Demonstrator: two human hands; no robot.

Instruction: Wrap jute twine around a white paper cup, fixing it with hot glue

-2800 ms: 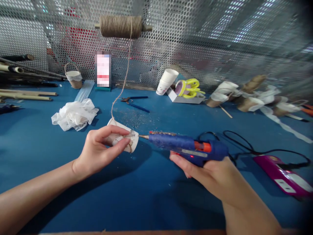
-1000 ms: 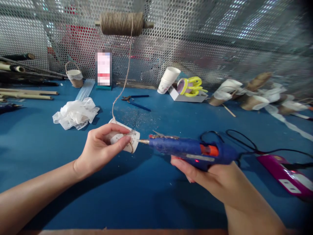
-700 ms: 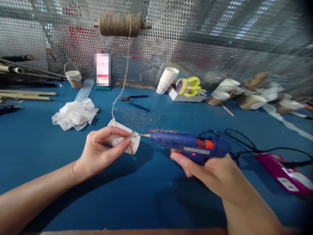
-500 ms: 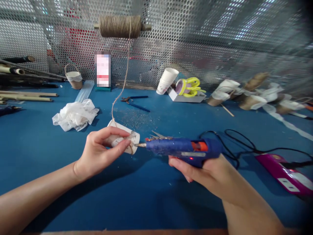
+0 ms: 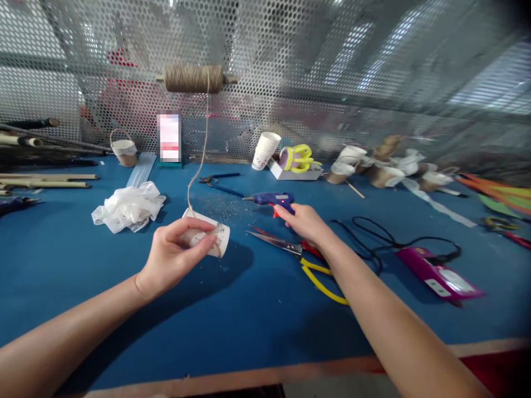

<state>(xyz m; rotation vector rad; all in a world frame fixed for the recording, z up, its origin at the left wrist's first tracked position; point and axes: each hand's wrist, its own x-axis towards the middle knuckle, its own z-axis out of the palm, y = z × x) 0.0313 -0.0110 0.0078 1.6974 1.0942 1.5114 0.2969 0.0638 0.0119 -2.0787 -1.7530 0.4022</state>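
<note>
My left hand [image 5: 172,257] is closed around a white paper cup [image 5: 213,239] lying on its side just above the blue table [image 5: 249,320]. Brown twine [image 5: 202,143] runs from the cup up to a spool [image 5: 193,78] on the mesh wall. My right hand [image 5: 302,221] reaches forward, its fingers on the handle and red trigger of a blue glue gun [image 5: 269,198]. The gun stands on the table with its nozzle pointing left, apart from the cup. Scissors with yellow handles [image 5: 317,276] lie under my right forearm.
A crumpled white plastic bag [image 5: 128,205] lies at the left, with pliers [image 5: 218,179] behind the cup. Stacked paper cups [image 5: 265,150], a box holding yellow items [image 5: 296,161] and twine-wrapped cups [image 5: 384,166] line the mesh wall. A purple power strip [image 5: 435,275] and black cord [image 5: 373,237] sit at the right.
My right hand carried the glue gun away from the cup's rim to the far middle of the table and stood it there. The scissors now show. My left hand still holds the cup.
</note>
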